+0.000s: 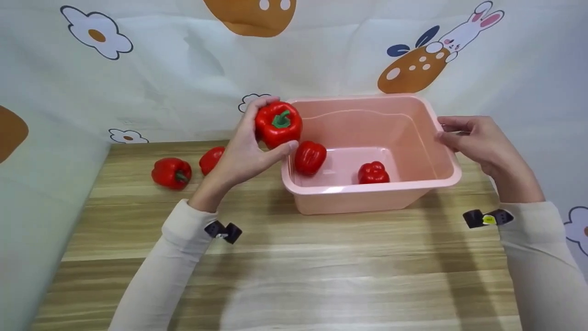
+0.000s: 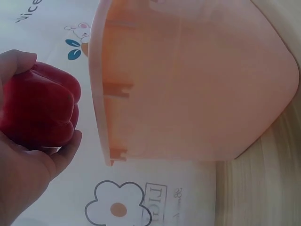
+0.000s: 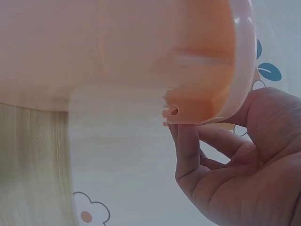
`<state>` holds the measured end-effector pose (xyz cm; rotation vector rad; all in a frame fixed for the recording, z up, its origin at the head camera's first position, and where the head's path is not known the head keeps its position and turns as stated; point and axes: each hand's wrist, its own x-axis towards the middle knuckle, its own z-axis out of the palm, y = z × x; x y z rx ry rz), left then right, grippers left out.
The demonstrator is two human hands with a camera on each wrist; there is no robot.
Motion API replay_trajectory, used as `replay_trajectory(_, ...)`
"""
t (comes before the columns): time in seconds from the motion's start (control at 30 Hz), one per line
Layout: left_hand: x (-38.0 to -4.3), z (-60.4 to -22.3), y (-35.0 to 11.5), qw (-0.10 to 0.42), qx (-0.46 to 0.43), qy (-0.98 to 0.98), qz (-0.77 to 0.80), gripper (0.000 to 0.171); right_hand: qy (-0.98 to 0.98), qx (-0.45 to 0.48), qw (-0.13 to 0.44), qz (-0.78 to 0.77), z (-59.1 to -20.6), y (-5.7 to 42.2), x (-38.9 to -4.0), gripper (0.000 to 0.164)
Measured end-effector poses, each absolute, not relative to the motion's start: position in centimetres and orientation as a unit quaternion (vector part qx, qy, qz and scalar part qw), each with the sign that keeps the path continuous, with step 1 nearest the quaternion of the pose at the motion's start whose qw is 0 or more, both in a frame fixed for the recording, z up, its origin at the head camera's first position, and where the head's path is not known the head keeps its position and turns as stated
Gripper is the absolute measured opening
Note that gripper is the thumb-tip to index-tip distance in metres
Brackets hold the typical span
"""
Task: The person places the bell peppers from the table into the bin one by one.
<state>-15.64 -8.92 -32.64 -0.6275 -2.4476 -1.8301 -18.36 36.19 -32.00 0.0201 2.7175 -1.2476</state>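
Observation:
My left hand (image 1: 248,154) grips a red bell pepper (image 1: 278,123) with a green stem, raised at the left rim of a pink plastic bin (image 1: 353,189). In the left wrist view the held pepper (image 2: 42,106) is beside the bin's outer wall (image 2: 188,84), apart from it. My right hand (image 1: 475,140) pinches the bin's right rim; the right wrist view shows its fingers (image 3: 188,150) at the rim's underside. Inside the bin lie two red bell peppers, one at the left (image 1: 310,158) and another near the front wall (image 1: 373,173), partly hidden by the rim.
On the wooden table (image 1: 294,266), left of the bin, lie a red bell pepper (image 1: 171,173) and another red pepper (image 1: 211,160) partly covered by my left wrist. A white cloth (image 1: 174,73) printed with flowers and rabbits hangs behind and along the sides.

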Motion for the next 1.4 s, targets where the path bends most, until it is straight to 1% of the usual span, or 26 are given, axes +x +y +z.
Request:
replay_trajectory(0.57, -16.5, -33.3, -6.9, -0.015, -0.207, -0.787, -0.581, 0.087, 0.908, 0.009, 0.07, -0.413, -32.0, 36.2, -18.4, 0.055)
replay_trajectory(0.73, -16.7, -33.4, -6.5, -0.025, -0.222, -0.786, -0.576, 0.083, 0.906, 0.009, 0.072, -0.416, -32.0, 36.1, -18.4, 0.056)
replay_trajectory(1.17, -17.5, -32.7, -4.7, -0.042, -0.266, -0.823, -0.5, 0.078, 0.909, 0.013, 0.067, -0.41, -31.9, 36.4, -18.2, 0.054)
replay_trajectory(1.4, -17.3, -32.6, -4.2, -0.043, -0.288, -0.86, -0.419, 0.082, 0.914, 0.015, 0.065, -0.4, -32.1, 36.0, -18.3, 0.053)
